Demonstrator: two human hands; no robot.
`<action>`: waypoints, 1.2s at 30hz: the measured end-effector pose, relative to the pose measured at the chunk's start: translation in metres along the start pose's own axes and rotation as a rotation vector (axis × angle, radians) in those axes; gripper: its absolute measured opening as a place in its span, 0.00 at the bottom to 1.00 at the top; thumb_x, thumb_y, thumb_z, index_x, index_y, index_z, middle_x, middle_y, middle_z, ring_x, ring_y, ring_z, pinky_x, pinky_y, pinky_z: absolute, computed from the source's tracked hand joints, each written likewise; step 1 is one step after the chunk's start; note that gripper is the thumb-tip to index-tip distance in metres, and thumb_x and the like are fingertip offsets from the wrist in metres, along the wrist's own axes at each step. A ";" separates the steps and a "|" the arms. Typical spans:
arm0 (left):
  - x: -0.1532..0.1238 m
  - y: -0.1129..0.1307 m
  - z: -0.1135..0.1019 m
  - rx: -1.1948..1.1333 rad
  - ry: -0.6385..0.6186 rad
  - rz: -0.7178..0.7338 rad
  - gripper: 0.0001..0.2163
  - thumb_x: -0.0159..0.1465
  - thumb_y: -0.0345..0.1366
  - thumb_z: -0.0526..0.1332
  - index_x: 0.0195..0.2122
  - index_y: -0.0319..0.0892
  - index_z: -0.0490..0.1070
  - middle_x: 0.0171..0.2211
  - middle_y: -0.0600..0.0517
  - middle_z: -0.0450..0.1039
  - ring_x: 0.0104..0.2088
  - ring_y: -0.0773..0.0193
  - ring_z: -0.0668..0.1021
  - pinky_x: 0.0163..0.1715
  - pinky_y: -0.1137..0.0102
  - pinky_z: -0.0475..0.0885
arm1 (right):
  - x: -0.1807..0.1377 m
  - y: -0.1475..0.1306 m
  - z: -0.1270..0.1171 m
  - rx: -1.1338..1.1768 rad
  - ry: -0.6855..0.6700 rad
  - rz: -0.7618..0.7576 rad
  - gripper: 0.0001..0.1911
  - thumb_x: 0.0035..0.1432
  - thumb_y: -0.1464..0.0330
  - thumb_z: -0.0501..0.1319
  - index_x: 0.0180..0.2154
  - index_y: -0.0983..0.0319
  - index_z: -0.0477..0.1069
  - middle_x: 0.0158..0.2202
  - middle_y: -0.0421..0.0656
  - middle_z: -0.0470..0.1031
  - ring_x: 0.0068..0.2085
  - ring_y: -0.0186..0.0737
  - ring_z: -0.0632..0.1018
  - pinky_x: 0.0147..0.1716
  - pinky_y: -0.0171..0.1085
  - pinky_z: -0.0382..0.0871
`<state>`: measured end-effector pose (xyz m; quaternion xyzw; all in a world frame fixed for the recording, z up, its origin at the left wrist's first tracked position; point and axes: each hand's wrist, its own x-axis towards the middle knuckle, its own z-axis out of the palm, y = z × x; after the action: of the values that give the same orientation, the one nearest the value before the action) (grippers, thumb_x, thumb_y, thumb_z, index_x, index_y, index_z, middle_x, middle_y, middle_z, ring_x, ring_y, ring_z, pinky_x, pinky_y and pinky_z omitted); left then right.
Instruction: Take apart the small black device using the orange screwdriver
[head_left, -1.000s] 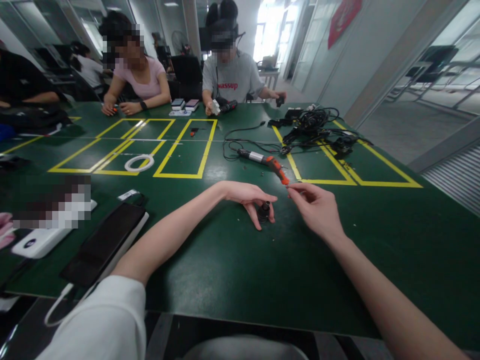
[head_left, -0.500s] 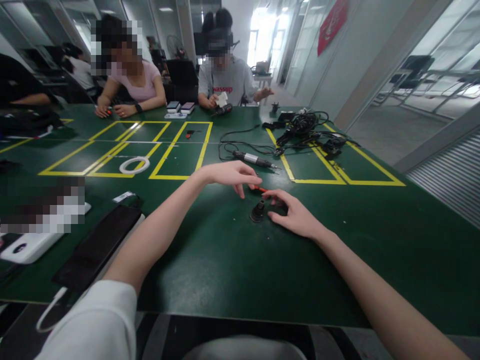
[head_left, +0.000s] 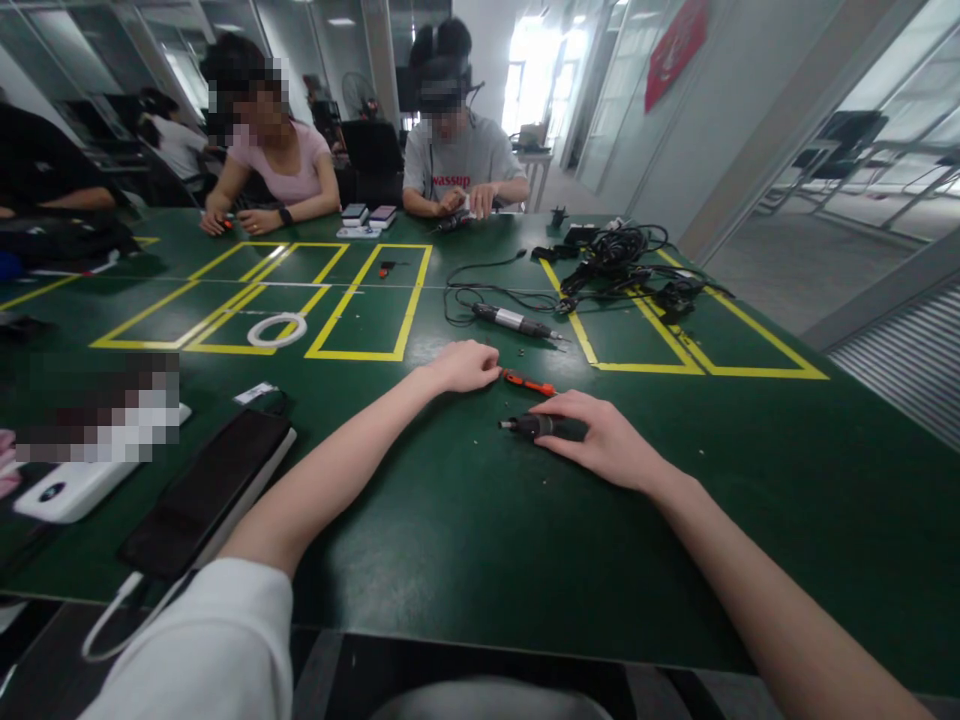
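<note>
My right hand (head_left: pixel 600 440) is closed around a black tapered tool with a metal tip (head_left: pixel 534 427). The tool lies on its side, tip towards the left, its rear end partly covered by my fingers. Farther forward, my left hand (head_left: pixel 469 366) has its fingers curled together low over the table. Its fingertips are at the left end of a slim orange-and-black tool (head_left: pixel 529 382); whether they pinch anything is hidden. The orange tool's right end comes close to my right fingers.
Ahead lie a corded silver-and-black pen-shaped power tool (head_left: pixel 514 320) and a tangle of black cables (head_left: pixel 615 250). A white ring (head_left: pixel 277 330) sits in the yellow-taped boxes. At left are a black pouch (head_left: pixel 210 480) and a white power bank (head_left: pixel 97 465). Two people sit opposite.
The black tool, upright before, now lies sideways in my right hand, which has closed on it. My left hand has drawn back left and its fingers have curled in, uncovering the orange tool.
</note>
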<state>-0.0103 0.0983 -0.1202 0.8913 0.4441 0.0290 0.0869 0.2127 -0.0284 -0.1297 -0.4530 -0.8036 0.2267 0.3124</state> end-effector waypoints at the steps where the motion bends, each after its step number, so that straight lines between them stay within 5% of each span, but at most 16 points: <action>1: 0.000 0.000 0.005 0.005 0.025 -0.008 0.14 0.69 0.43 0.56 0.38 0.42 0.79 0.38 0.45 0.82 0.37 0.56 0.80 0.33 0.69 0.64 | 0.000 -0.001 -0.002 0.008 -0.004 -0.003 0.12 0.57 0.63 0.70 0.43 0.56 0.83 0.42 0.48 0.84 0.43 0.52 0.82 0.46 0.52 0.77; 10: 0.001 -0.001 0.020 0.006 0.133 -0.025 0.15 0.70 0.44 0.55 0.35 0.42 0.77 0.37 0.45 0.81 0.38 0.55 0.80 0.34 0.68 0.64 | 0.001 -0.010 -0.007 0.193 0.132 0.042 0.09 0.56 0.62 0.70 0.38 0.58 0.83 0.29 0.40 0.72 0.31 0.40 0.74 0.34 0.41 0.71; 18: 0.001 0.000 0.020 -0.009 0.138 -0.028 0.14 0.69 0.43 0.56 0.34 0.42 0.77 0.36 0.45 0.81 0.37 0.55 0.79 0.34 0.67 0.64 | 0.004 0.006 -0.003 0.525 0.503 0.283 0.13 0.47 0.57 0.75 0.29 0.59 0.82 0.26 0.41 0.77 0.27 0.38 0.72 0.26 0.37 0.66; 21: 0.000 0.001 0.019 -0.018 0.139 -0.029 0.14 0.69 0.43 0.56 0.34 0.42 0.77 0.35 0.45 0.81 0.37 0.55 0.79 0.35 0.68 0.64 | 0.007 0.014 -0.003 0.735 0.644 0.332 0.17 0.51 0.53 0.73 0.28 0.59 0.78 0.27 0.40 0.77 0.24 0.35 0.72 0.22 0.35 0.67; 27: 0.001 -0.001 0.020 -0.028 0.137 -0.024 0.14 0.69 0.44 0.56 0.33 0.42 0.76 0.35 0.45 0.81 0.37 0.54 0.79 0.34 0.67 0.64 | 0.007 0.017 -0.005 1.085 0.590 0.397 0.16 0.51 0.54 0.74 0.34 0.57 0.77 0.31 0.40 0.81 0.29 0.37 0.80 0.32 0.36 0.80; 31: 0.001 -0.001 0.021 -0.034 0.145 -0.024 0.14 0.69 0.43 0.56 0.32 0.42 0.76 0.35 0.45 0.80 0.37 0.54 0.79 0.34 0.67 0.64 | 0.009 0.011 0.001 1.034 0.600 0.447 0.19 0.42 0.58 0.79 0.35 0.57 0.79 0.38 0.41 0.85 0.36 0.37 0.83 0.41 0.36 0.81; 36: 0.002 -0.001 0.022 -0.032 0.155 -0.034 0.14 0.69 0.43 0.56 0.32 0.42 0.75 0.34 0.46 0.80 0.36 0.55 0.79 0.34 0.67 0.64 | 0.013 0.022 -0.018 0.554 0.669 0.455 0.23 0.39 0.60 0.79 0.38 0.58 0.79 0.40 0.45 0.85 0.48 0.51 0.84 0.51 0.47 0.78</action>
<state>-0.0072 0.0972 -0.1424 0.8772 0.4639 0.1035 0.0671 0.2332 -0.0055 -0.1275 -0.5648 -0.4493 0.3364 0.6049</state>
